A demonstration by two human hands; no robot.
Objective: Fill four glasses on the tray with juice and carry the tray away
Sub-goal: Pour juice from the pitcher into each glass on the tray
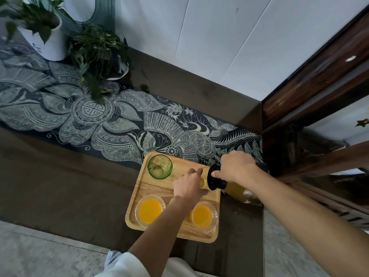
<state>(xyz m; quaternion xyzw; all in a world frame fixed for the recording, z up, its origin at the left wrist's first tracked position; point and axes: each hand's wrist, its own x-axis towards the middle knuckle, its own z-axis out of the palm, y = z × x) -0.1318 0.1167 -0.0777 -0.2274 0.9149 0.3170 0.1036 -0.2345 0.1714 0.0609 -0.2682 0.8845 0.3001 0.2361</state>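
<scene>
Wooden tray (pixel 144 189) by patterned runner (pixel 119 126), 2 plants (pixel 95 50) behind; left hand (pixel 188 185) round glass (pixel 203 181), right hand (pixel 237 167) round jug (pixel 243 193).

No legible text, labels or numbers.

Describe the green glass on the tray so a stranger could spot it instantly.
Find the wooden tray at the near right end of the dark table. At its far left corner stands the green glass. It is green-tinted and holds no juice, while the two near glasses are clear and hold orange juice.
</scene>
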